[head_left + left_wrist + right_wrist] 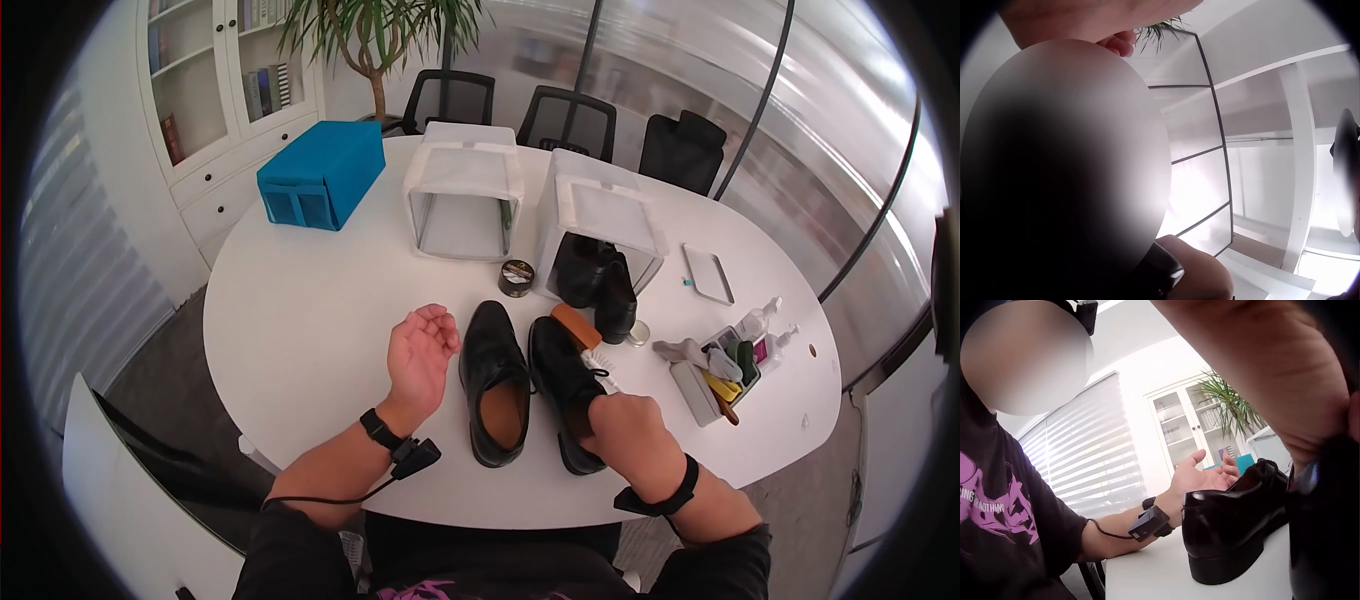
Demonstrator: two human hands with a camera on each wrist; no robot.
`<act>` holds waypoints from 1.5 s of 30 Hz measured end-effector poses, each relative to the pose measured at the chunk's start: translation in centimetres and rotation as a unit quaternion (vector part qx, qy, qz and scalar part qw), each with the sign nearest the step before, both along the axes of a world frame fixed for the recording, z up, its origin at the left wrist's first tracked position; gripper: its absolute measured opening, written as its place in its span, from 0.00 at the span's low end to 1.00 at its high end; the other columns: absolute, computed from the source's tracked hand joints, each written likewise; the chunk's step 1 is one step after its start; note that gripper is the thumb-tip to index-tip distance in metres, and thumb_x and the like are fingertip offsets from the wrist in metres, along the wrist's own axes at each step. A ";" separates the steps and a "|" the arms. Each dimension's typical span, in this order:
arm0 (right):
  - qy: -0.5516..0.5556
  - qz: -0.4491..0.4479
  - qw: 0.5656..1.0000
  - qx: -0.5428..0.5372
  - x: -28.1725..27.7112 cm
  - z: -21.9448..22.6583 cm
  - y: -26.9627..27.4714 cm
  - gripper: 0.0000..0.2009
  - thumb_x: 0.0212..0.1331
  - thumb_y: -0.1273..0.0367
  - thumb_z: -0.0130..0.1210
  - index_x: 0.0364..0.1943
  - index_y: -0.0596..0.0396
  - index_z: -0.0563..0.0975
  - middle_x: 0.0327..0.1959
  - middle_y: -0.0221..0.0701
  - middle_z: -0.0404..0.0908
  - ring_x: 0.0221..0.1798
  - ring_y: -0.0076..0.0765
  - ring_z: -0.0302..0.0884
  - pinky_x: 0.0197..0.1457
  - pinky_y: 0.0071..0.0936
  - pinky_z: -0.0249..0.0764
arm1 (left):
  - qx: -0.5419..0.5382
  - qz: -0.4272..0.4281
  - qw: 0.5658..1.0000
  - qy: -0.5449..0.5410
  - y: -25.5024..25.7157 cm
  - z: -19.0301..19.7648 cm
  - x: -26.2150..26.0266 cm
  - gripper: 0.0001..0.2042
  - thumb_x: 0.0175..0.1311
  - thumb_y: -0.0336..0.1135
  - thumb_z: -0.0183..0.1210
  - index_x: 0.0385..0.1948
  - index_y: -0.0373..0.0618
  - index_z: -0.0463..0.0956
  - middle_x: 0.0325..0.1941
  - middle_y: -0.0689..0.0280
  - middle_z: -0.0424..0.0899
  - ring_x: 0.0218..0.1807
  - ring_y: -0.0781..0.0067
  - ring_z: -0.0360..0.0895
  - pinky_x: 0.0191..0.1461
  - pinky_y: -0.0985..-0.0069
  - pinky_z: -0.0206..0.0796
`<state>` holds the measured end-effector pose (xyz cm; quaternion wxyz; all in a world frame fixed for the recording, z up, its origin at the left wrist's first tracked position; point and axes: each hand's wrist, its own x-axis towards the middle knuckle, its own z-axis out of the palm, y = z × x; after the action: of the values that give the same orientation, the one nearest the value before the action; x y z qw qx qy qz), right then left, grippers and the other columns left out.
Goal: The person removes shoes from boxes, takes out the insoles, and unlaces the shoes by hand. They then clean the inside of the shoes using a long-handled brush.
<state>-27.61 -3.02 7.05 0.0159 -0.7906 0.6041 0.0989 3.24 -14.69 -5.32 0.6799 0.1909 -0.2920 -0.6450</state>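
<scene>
Two black leather dress shoes stand side by side on the white table, toes away from me. My right hand [640,440] grips the right shoe [558,370] by its heel opening, its fingertips hidden inside. The left shoe [483,340] shows a tan insole and rests on its sole. Just left of it my left hand [420,360] is raised with the palm up, fingers loosely bent and holding nothing. In the right wrist view the left hand [1200,478] appears behind the left shoe [1229,528]. A wooden-backed brush [576,326] lies by the right shoe's toe.
A round polish tin [516,279] sits beyond the shoes. Farther back are a blue box [325,175], a white open-fronted box [463,190] and another [605,205] with black shoes [597,280] at its opening. On the right, a caddy [695,392] holds cloths and bottles near a tray [709,274].
</scene>
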 end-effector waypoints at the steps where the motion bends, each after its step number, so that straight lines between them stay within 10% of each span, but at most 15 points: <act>1: 0.006 0.000 1.000 0.012 0.1 0.2 0.0 0.15 0.59 0.58 0.84 0.35 0.55 0.94 0.34 0.44 0.96 0.43 0.54 0.99 0.49 0.48 0.93 | -0.001 -0.001 1.000 -0.001 0.0 0.0 0.0 0.24 0.91 0.60 0.52 0.60 0.46 0.81 0.52 0.65 0.85 0.50 0.66 0.80 0.61 0.64 0.72; 14: -0.047 -0.023 0.998 0.043 -0.2 2.5 1.0 0.18 0.71 0.54 0.76 0.37 0.57 0.94 0.35 0.48 0.95 0.44 0.61 0.98 0.49 0.53 0.92 | -0.007 0.029 0.999 -0.034 -0.1 0.3 0.2 0.22 0.90 0.53 0.47 0.57 0.44 0.81 0.45 0.65 0.84 0.45 0.69 0.77 0.55 0.69 0.70; 26: -0.005 -0.059 0.998 0.022 -3.8 2.0 -0.1 0.19 0.54 0.58 0.87 0.36 0.60 0.94 0.39 0.49 0.96 0.48 0.62 0.97 0.55 0.54 0.92 | 0.008 0.050 0.996 -0.078 -0.2 0.0 -0.1 0.22 0.92 0.54 0.49 0.54 0.44 0.81 0.42 0.66 0.81 0.43 0.69 0.75 0.54 0.68 0.68; 45: -0.036 -0.045 0.998 0.017 -7.7 -1.3 -1.5 0.14 0.57 0.66 0.77 0.40 0.64 0.91 0.41 0.54 0.95 0.49 0.67 0.96 0.57 0.56 0.92 | 0.024 0.031 0.995 -0.095 0.0 -0.5 -0.4 0.20 0.91 0.53 0.50 0.54 0.44 0.82 0.42 0.69 0.81 0.44 0.73 0.74 0.53 0.71 0.67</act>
<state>-35.31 -4.54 5.79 0.0556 -0.7651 0.6365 0.0800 2.80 -14.68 -5.78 0.6641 0.2765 -0.3338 -0.6092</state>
